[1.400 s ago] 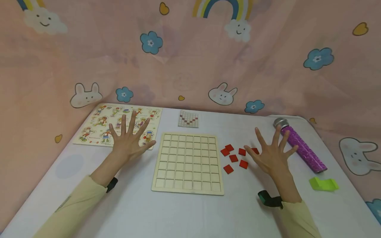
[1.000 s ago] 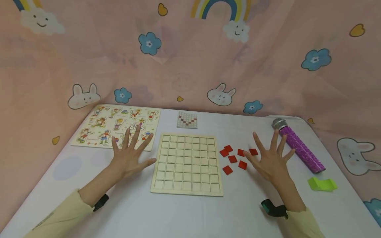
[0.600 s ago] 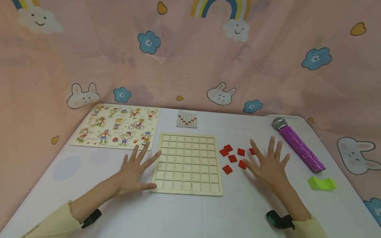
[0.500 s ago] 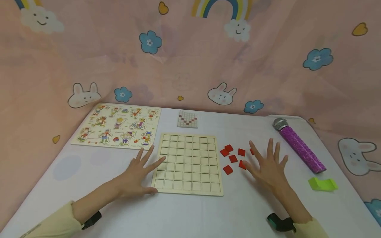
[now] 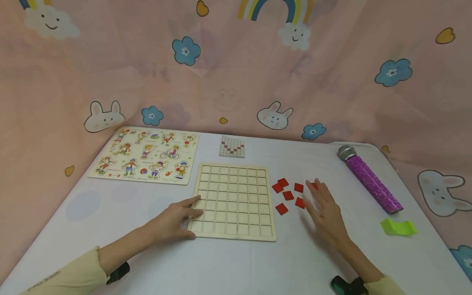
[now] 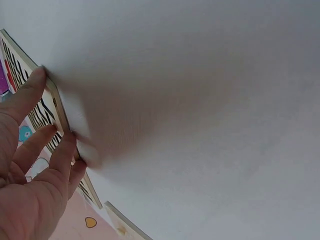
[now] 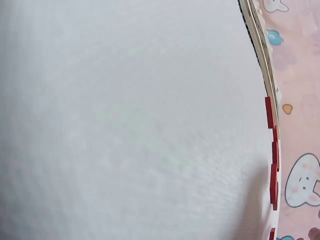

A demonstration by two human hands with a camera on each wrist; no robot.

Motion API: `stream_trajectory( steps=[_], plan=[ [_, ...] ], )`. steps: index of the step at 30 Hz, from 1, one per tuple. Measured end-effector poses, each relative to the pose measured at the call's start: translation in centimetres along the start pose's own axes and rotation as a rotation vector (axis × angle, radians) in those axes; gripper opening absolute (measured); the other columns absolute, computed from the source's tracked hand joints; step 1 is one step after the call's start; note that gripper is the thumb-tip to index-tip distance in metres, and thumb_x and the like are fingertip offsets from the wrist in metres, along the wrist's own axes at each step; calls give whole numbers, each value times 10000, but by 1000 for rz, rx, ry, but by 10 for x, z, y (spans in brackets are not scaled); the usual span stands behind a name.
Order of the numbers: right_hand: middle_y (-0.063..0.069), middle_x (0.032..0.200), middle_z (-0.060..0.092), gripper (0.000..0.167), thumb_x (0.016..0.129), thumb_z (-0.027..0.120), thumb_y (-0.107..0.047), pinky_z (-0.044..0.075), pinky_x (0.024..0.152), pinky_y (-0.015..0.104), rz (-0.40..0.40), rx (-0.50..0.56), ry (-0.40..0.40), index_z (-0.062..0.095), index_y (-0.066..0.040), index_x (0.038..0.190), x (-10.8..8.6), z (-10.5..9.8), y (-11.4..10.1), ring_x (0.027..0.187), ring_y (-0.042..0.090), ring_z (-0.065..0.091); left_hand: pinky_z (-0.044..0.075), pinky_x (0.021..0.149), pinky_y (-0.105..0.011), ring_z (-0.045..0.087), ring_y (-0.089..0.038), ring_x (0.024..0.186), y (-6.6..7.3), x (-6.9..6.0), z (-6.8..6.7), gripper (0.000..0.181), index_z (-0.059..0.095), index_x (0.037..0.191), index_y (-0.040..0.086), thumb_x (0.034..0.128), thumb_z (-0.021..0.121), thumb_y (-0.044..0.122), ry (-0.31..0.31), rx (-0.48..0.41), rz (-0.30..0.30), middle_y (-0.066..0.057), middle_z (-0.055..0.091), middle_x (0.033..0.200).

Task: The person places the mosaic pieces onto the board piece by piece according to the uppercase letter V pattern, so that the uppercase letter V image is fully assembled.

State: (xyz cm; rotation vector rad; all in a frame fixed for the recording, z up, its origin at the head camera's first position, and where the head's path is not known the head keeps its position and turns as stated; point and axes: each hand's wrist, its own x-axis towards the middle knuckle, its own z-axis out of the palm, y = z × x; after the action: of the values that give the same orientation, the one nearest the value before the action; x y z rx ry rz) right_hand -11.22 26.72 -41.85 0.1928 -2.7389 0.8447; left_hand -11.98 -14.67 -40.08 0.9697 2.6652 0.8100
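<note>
Lying flat mid-bench: a pale wooden grid board, taken here as the clock's centre, twelve on the far side. Toward eight o'clock, gripping the board's near left corner with the left hand: thumb at the near edge, fingers bent against the left edge, one fingertip over the top face in the left wrist view. Between three and four o'clock, over the bench beside the tiles: the right hand, fingers nearly straight and narrowly spread.

At three o'clock, between board and right hand: seven small red tiles, two touching toward ten o'clock of the group, another partly hidden by the right hand's fingers. Contact between those fingers and that tile: impossible to tell.

At twelve, beyond the board: a small card with a reddish-brown V on its grid. At ten, near but apart: a picture board of cartoon figures. Just before three, past the right hand: a glittery purple microphone, silver head pointing between ten and eleven. Just past three, near the microphone's lower end: a lime-green piece. Behind everything: a pink cloth printed with rabbits, flowers and smiling clouds.
</note>
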Motion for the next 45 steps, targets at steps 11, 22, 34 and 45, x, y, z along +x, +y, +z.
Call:
stream_trajectory(
  steps=[11, 22, 34, 45],
  plan=[
    [187, 1293, 582, 334, 941, 563, -1, 422, 868, 72, 20, 423, 232, 589, 21, 1274, -5, 4, 6, 1163, -74, 501, 467, 942, -396, 427, -466, 1262, 1, 4, 1, 602, 647, 1163, -56, 642, 881, 133, 52, -48, -66, -281, 428, 1397],
    [193, 1273, 590, 372, 943, 591, -60, 463, 834, 96, 82, 530, 90, 548, 63, 1292, -6, 10, 17, 1011, 7, 584, 497, 902, -375, 528, -420, 1171, 1, 8, -2, 609, 670, 1123, -43, 593, 900, 151, 47, -53, -76, -265, 533, 1309],
    [208, 1267, 590, 466, 886, 695, -167, 462, 804, 77, 137, 438, -66, 557, 9, 1294, -7, 12, 29, 988, -68, 553, 535, 776, -202, 485, -466, 1192, -2, 7, 6, 570, 664, 1071, -80, 563, 883, 58, 48, -237, -156, -281, 496, 1310],
    [189, 1127, 640, 344, 855, 714, -82, 490, 778, 105, 56, 433, -163, 617, 6, 1173, 8, 3, 41, 901, 22, 577, 527, 781, -186, 514, -468, 1156, -5, 4, 3, 543, 663, 1053, -79, 582, 877, 87, 60, -179, -56, -311, 499, 1301]
  ],
)
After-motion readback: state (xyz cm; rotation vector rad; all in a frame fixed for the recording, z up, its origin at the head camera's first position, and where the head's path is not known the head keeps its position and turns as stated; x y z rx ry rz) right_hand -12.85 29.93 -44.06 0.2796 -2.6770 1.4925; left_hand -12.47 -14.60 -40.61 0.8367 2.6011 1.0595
